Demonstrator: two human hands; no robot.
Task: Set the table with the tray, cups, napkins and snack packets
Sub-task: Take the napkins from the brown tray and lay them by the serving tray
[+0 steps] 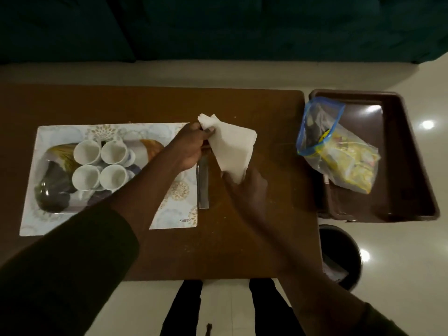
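A stack of white paper napkins (230, 146) is held above the brown table (242, 238). My left hand (191, 146) pinches its upper left corner and my right hand (244, 187) grips its lower edge. To the left, several white cups (87, 152) stand on a patterned tray (52, 190), which rests on a pale floral placemat (174, 202). A clear zip bag of yellow snack packets (339, 156) lies in a brown plastic bin (400, 166) to the right of the table.
A narrow shiny metal holder (203, 187) lies on the table just right of the placemat, below my left hand. A dark round waste bin (339, 258) stands on the floor at the table's right front corner. A dark green sofa (218, 25) runs behind.
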